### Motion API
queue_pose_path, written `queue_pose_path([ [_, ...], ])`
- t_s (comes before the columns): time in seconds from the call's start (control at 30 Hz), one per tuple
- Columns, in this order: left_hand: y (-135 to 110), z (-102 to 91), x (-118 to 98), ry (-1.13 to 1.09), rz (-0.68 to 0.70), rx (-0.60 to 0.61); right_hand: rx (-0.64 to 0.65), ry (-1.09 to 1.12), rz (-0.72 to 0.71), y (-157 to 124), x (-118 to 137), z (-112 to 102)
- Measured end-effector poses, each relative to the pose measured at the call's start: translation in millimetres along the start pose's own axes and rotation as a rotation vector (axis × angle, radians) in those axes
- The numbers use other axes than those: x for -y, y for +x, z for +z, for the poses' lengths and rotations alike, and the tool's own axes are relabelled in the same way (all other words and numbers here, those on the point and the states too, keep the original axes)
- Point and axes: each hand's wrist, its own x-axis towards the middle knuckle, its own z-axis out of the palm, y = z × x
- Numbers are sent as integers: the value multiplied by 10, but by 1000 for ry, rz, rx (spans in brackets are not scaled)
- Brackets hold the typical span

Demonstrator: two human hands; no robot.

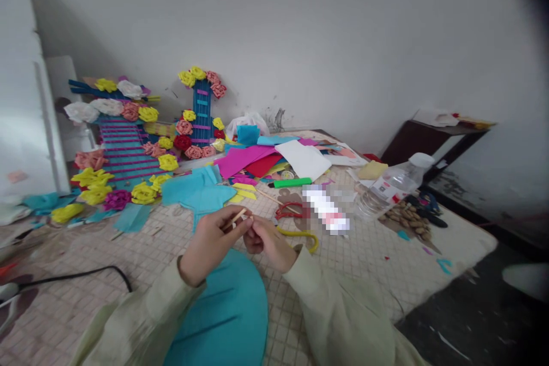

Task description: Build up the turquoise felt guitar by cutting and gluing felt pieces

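Above the middle of the table my two hands meet at the fingertips. My left hand point(214, 240) is closed in a pinch on a short, thin wooden stick point(238, 216), whose pale end sticks up past the fingers. My right hand point(271, 243) is closed too, its fingertips pressed against the left ones; whatever they pinch is hidden. Below the hands and partly under my left forearm lies a flat, rounded turquoise piece point(240, 303) with dark streaks across it. Red-handled scissors point(289, 211) and a yellow cord or handle point(306, 235) lie just beyond my right hand.
Coloured paper sheets point(244, 160) pile up at the back, near a green marker point(292, 183). Paper-flower-decorated blue models point(124, 148) lean at the back left. A clear plastic bottle point(394, 189) and peanuts point(409, 220) are on the right. A black cable point(77, 275) crosses the left side.
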Motion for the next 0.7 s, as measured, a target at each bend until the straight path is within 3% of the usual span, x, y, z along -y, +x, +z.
queue_pose_path([
  [0.07,-4,4,-34,33,28,-6,53,129,47,1,46,11],
  [0.2,-55,-22,-140,184,95,-108,69,149,75,19,68,11],
  [0.33,-116,-305,-109,347,21,-179,-15,105,84,78,20,-29],
  [0.4,-127,-564,49,522,-38,-145,-94,94,109,109,6,-56],
  [0.47,-138,-839,288,733,-81,-19,-164,84,135,131,8,-79],
  [0.53,-165,-1059,546,799,-121,29,-210,54,153,141,19,-95],
  [0.6,-215,-1183,763,842,-147,34,-224,29,170,143,30,-106],
  [0.7,-295,-1203,956,885,-141,-32,-207,47,195,142,40,-125],
])
